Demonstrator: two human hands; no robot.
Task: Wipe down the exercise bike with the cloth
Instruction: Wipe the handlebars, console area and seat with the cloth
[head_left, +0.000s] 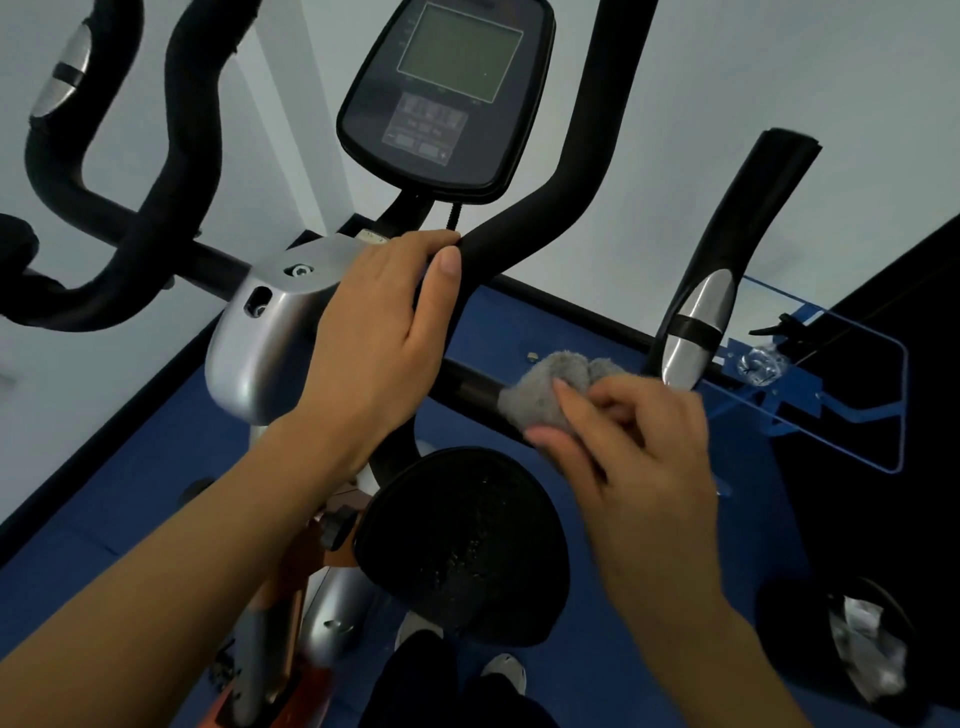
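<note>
The exercise bike fills the view, with a black console (447, 98) at top centre, a silver stem housing (260, 338) below it and a black saddle (462, 545) lower down. My left hand (379, 343) grips the black foam handlebar (524, 228) just right of the housing. My right hand (628, 441) presses a bunched grey cloth (545, 389) against the right side of the handlebar crossbar (467, 387). A silver pulse sensor (698, 327) sits on the upright right grip beyond the cloth.
The left handlebar loops (130, 208) curve up at the far left. A clear panel on a blue frame (831, 374) stands to the right. A black bin with crumpled waste (857, 654) sits at lower right. My shoes (498, 670) rest on the blue floor (130, 493).
</note>
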